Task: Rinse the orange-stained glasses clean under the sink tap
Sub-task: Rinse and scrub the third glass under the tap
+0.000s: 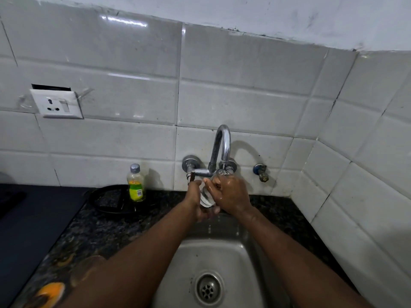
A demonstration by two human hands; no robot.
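Both hands are on one glass (pixel 205 197). The left hand (pixel 196 202) cups it from below and the side with its fingers curled under the base. The right hand (pixel 231 194) wraps over the top with its fingers at the rim. We see the glass held tilted right under the tap (pixel 222 147), above the back edge of the sink (pixel 224 256), with a thin water stream (pixel 223 168) falling onto it.

We judge the step as mid-rinse on this glass. Little of the glass shows between the hands, so we cannot tell whether any orange remains. The next move likely calls for turning the glass so water reaches the inside, then tipping it out over the drain (pixel 208 289) and setting it aside. The wet glass is slippery, so the grip has to stay firm.

At bottom left there is a blurred orange shape (pixel 50 292), possibly another stained glass waiting.

The table (pixel 100 230) is dark speckled stone. On it, left of the tap, stand a small bottle (pixel 136 184) with a yellow-green label and a black round pan (pixel 111 200), and a dark hob (pixel 33 218) sits further left. The grey-white wall tiles (pixel 222 103) are scuffed, and a socket (pixel 56 104) is mounted on the wall at left.
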